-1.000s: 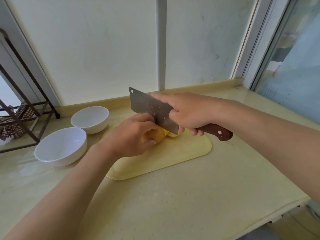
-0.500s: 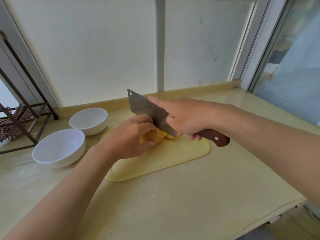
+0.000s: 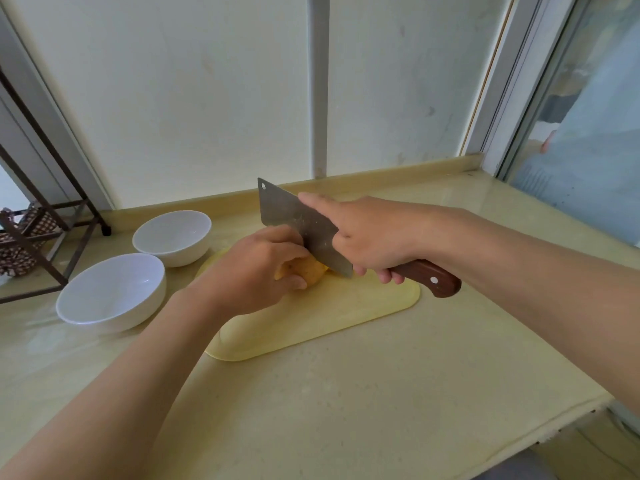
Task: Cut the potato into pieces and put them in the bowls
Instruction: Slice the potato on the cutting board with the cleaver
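Moved since earlier: almost nothing; cleaver (image 3: 301,223) edge stays on potato (image 3: 313,273). Potato: on yellow cutting board (image 3: 346,313), mid-surface (image 3: 346,393), gripped by left hand (image 3: 256,268). Right hand (image 3: 370,237) grips cleaver handle, forefinger along blade. Near bowl (image 3: 114,317) and far bowl (image 3: 180,254): left of board.

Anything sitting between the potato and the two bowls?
Nothing visible does. The potato lies on the cutting board, held by the left hand; the near bowl and far bowl stand just left of it.

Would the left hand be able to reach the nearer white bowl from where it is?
Probably yes: the nearer white bowl sits close to the left hand, nothing standing between them, though that hand holds the potato.
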The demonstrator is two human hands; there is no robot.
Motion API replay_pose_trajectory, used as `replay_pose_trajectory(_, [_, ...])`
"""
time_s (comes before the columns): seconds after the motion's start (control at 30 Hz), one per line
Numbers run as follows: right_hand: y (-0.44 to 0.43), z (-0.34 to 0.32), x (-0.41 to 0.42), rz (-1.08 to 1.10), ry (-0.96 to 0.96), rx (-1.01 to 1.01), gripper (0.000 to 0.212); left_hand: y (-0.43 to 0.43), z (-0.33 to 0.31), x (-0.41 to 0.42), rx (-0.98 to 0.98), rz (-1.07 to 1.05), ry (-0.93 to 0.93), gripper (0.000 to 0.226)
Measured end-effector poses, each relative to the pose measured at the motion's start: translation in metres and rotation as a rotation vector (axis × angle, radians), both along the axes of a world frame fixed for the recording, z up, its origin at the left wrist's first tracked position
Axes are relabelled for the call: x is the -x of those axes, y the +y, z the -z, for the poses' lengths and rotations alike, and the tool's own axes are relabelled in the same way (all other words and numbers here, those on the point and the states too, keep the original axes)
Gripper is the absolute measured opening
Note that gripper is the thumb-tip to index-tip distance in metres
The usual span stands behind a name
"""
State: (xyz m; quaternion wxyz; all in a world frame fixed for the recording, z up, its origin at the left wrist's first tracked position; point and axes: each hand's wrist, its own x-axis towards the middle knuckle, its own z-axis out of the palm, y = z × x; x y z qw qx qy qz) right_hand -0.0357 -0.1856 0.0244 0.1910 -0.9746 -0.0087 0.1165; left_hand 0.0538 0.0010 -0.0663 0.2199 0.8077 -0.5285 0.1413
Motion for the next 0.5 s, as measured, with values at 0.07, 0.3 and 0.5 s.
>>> replay_pose_trajectory(0.07, [0.004,0.009,0.0,0.004,0.015,0.014,0.076,0.0,0.0,0.0,-0.002,0.004,0.006,0.039])
replay_pose_trajectory(0.3, [0.012,0.04,-0.001,-0.005,0.053,0.042,0.079,0.003,0.002,0.001,0.022,0.015,0.019,0.042])
replay_pose_trajectory(0.5, [0.011,0.038,-0.003,0.025,0.065,0.019,0.082,0.003,0.003,0.002,-0.003,0.026,-0.01,0.041])
